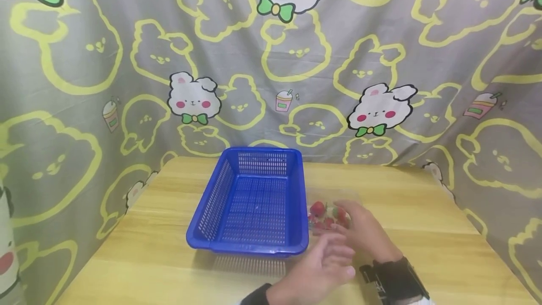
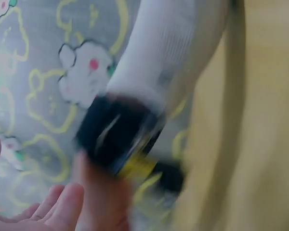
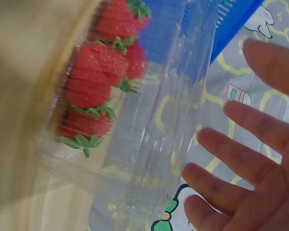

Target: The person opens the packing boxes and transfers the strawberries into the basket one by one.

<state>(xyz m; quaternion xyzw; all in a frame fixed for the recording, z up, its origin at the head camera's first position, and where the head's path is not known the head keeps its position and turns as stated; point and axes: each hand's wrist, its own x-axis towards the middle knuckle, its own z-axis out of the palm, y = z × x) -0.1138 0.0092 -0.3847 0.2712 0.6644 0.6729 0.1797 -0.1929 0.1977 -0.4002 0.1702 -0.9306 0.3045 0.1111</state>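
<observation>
Red strawberries [image 1: 318, 209] with green leaves lie inside a clear plastic box [image 3: 154, 130] on the wooden table. My right hand [image 1: 366, 229] is beside this box, and the right wrist view shows its fingers [image 3: 245, 154] spread and relaxed along the box's clear wall. Lower and nearer to me, my left hand [image 1: 317, 267] hovers in front of the box with loosely bent fingers and nothing in them. In the left wrist view its fingertips [image 2: 62, 207] appear at the lower left, near the blurred right forearm [image 2: 154, 57].
Left of the strawberries stands a blue perforated plastic basket [image 1: 192, 236], with nothing inside it. A grey curtain [image 1: 237, 60] printed with cartoon rabbits hangs behind and around the table [image 1: 148, 267]. Dark bands are on both wrists, such as the right wristband [image 1: 395, 279].
</observation>
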